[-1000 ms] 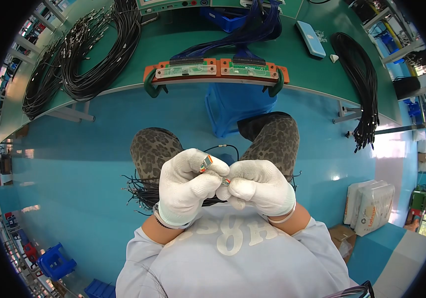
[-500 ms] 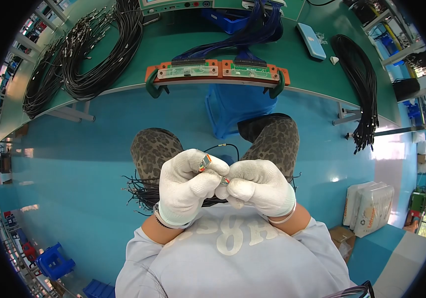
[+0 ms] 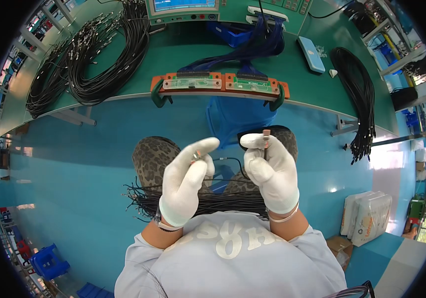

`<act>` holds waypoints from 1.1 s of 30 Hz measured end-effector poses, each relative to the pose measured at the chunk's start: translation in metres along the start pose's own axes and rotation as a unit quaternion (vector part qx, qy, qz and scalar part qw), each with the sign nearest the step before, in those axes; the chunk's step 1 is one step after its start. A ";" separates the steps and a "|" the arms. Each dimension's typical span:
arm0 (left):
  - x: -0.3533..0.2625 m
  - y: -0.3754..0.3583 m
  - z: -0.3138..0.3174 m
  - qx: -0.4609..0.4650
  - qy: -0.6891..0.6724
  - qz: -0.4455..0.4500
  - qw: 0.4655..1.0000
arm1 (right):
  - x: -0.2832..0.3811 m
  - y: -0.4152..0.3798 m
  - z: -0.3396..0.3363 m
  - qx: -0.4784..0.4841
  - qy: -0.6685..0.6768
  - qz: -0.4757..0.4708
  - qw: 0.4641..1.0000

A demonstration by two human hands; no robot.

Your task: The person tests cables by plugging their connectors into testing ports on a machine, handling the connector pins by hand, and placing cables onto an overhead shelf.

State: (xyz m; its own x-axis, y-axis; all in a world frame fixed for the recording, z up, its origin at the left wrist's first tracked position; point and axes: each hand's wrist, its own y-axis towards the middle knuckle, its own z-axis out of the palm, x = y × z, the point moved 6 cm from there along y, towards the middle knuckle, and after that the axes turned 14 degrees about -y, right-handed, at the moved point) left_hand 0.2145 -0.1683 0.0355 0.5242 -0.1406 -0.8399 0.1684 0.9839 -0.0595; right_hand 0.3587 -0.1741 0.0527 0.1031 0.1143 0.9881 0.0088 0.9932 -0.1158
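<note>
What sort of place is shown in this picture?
Probably a factory workshop handling cables: bundles of black cables on a green workbench, and a machine with a lit screen.

The left hand [image 3: 179, 184] and the right hand [image 3: 278, 179] are gloved in white, tinged mint at the cuffs [image 3: 175, 218]. The small brown piece [image 3: 266, 133] at the right fingers [image 3: 252, 141] looks coppery. The trousers [image 3: 154, 154] carry dark leopard print; the shirt [image 3: 183, 268] is pale grey-blue with white lettering [image 3: 229, 243]. Lap cables [image 3: 213, 202] are black, the tabletop [image 3: 165, 54] green, the floor [image 3: 74, 169] turquoise, the fixture [image 3: 224, 82] orange.
</note>
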 end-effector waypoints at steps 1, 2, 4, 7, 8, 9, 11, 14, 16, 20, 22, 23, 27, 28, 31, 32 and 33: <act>0.003 0.000 0.000 0.016 0.036 -0.004 0.999 | 0.005 0.003 -0.001 -0.003 -0.032 -0.012 0.999; 0.007 0.000 0.001 0.033 0.072 -0.008 0.997 | 0.009 0.005 -0.002 -0.006 -0.063 -0.024 0.998; 0.008 0.001 0.005 0.051 0.106 -0.007 0.993 | 0.015 0.009 -0.003 -0.009 -0.097 -0.041 0.994; -0.001 0.002 0.021 0.055 0.243 0.104 0.963 | 0.016 0.014 0.002 0.042 -0.203 -0.019 0.978; -0.005 0.002 0.025 0.054 0.287 0.141 0.946 | 0.015 0.016 0.004 0.061 -0.239 -0.012 0.969; -0.006 0.003 0.025 0.050 0.285 0.147 0.946 | 0.016 0.018 0.004 0.065 -0.243 -0.017 0.968; -0.008 0.004 0.025 0.054 0.290 0.192 0.936 | 0.013 0.021 -0.001 0.049 -0.192 -0.012 0.980; -0.011 0.004 0.027 0.054 0.295 0.239 0.924 | 0.013 0.022 -0.006 0.036 -0.143 -0.007 0.989; -0.010 0.005 0.029 0.063 0.273 0.194 0.940 | 0.013 0.021 -0.009 0.036 -0.121 0.013 0.992; -0.002 0.006 0.030 0.069 0.208 0.131 0.967 | 0.014 0.019 -0.015 0.038 -0.093 0.042 0.994; 0.004 0.007 0.028 0.061 0.130 0.096 0.985 | 0.013 0.017 -0.017 0.049 -0.076 0.058 0.994; 0.007 0.007 0.028 0.056 0.091 0.078 0.991 | 0.012 0.016 -0.017 0.055 -0.068 0.065 0.994; 0.011 0.006 0.030 0.061 0.059 0.089 0.992 | 0.011 0.014 -0.018 0.055 -0.038 0.073 0.995; 0.012 0.006 0.030 0.062 0.049 0.093 0.993 | 0.011 0.013 -0.018 0.055 -0.028 0.075 0.995; 0.008 0.007 0.031 0.081 0.101 0.141 0.982 | 0.008 0.012 -0.019 0.059 -0.015 0.044 0.997; 0.007 0.007 0.032 0.090 0.126 0.164 0.974 | 0.007 0.012 -0.020 0.062 -0.010 0.028 0.998; 0.005 0.006 0.034 0.099 0.150 0.188 0.966 | 0.008 0.011 -0.020 0.064 -0.005 0.012 0.998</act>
State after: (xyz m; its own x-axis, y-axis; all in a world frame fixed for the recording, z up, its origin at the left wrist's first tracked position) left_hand 0.2461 -0.1669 0.0491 0.3181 0.2900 -0.9026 0.1855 0.9146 0.3593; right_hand 0.3793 -0.1626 0.0570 0.0924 0.1381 0.9861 -0.1204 0.9846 -0.1266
